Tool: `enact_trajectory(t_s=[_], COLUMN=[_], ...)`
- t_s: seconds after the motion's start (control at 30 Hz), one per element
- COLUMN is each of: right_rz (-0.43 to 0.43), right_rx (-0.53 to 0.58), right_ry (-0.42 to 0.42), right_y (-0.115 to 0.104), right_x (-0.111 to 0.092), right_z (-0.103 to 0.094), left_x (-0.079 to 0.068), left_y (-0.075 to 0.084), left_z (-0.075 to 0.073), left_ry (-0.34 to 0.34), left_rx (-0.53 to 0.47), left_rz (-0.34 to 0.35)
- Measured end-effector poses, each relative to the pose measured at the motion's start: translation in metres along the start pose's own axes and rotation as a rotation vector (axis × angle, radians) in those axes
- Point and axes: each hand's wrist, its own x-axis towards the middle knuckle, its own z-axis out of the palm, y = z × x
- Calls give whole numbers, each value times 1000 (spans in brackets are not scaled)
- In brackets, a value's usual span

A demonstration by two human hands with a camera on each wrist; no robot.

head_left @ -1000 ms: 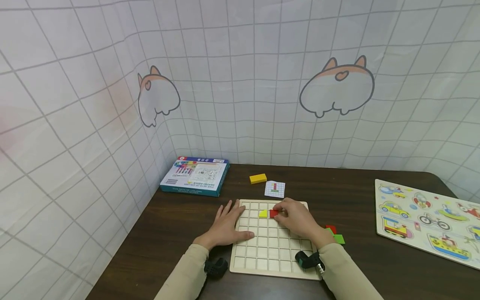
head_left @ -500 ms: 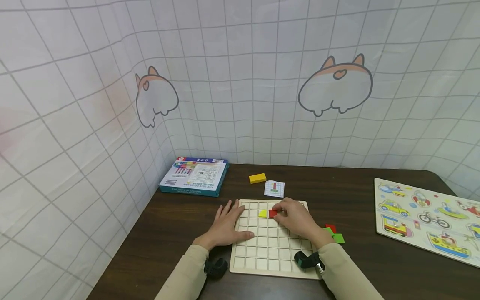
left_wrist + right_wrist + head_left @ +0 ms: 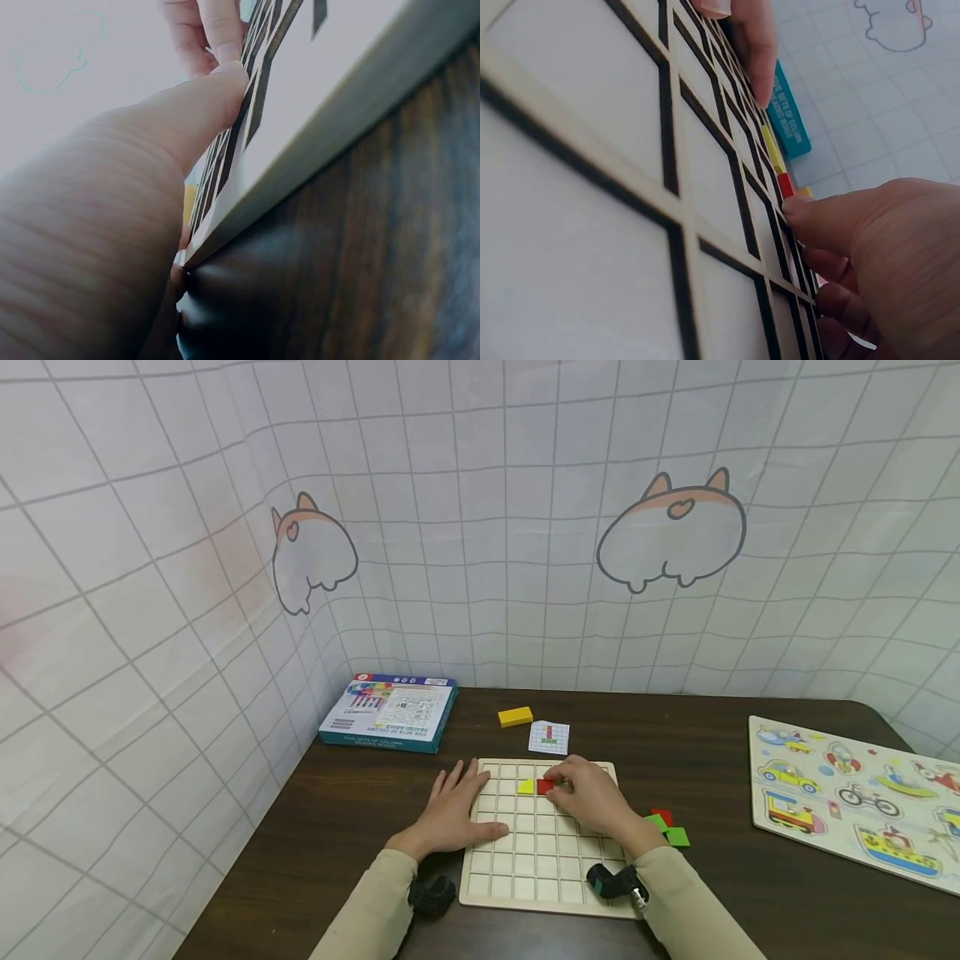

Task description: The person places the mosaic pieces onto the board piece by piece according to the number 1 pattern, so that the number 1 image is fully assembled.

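A light wooden board (image 3: 525, 864) divided into square cells lies on the dark table. My left hand (image 3: 447, 810) rests on its left edge, fingers straight and spread, thumb (image 3: 202, 97) reaching over the frame. With my right hand (image 3: 596, 802) I pinch a small red tile (image 3: 545, 787) by its right side, in the second row of cells from the far edge. Just left of it sits a yellow tile (image 3: 526, 787). In the right wrist view, my thumb touches the end of the red tile (image 3: 784, 184); the fingers behind it are partly hidden.
Several green tiles (image 3: 678, 837) and a red tile (image 3: 663, 817) lie right of the board. Behind it are a pattern card (image 3: 549, 737), a yellow block (image 3: 515, 717) and a flat box (image 3: 390, 712). A picture puzzle board (image 3: 847, 802) occupies the right side.
The red tile and my right fingertips have shifted very slightly left, toward the yellow tile. My left hand stays in place on the board.
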Motion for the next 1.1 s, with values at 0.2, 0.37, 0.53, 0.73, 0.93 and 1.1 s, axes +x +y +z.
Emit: enact_trajectory(t_s=[0.2,0.37,0.53,0.73,0.93,1.1], right_rz=[-2,2,1,12,-9,-70], right_rx=[-3,-2,-2,54,99,119], right_ry=[12,15,3,-90,-125,-54], right_y=[1,0,-1,-8,-10,-5], right_x=[1,1,1,-2,-3,-6], right_z=[2,1,1,-9,-22,-33], left_x=[1,1,0,1,1,1], left_y=[-1,-1,-1,-2,-2,-3], left_z=[0,0,0,1,1,1], left_ry=[-2,-4,-3,-7,-5,-8], left_rx=[6,6,1,12,7,7], left_rz=[-1,0,1,-2,-9,-7])
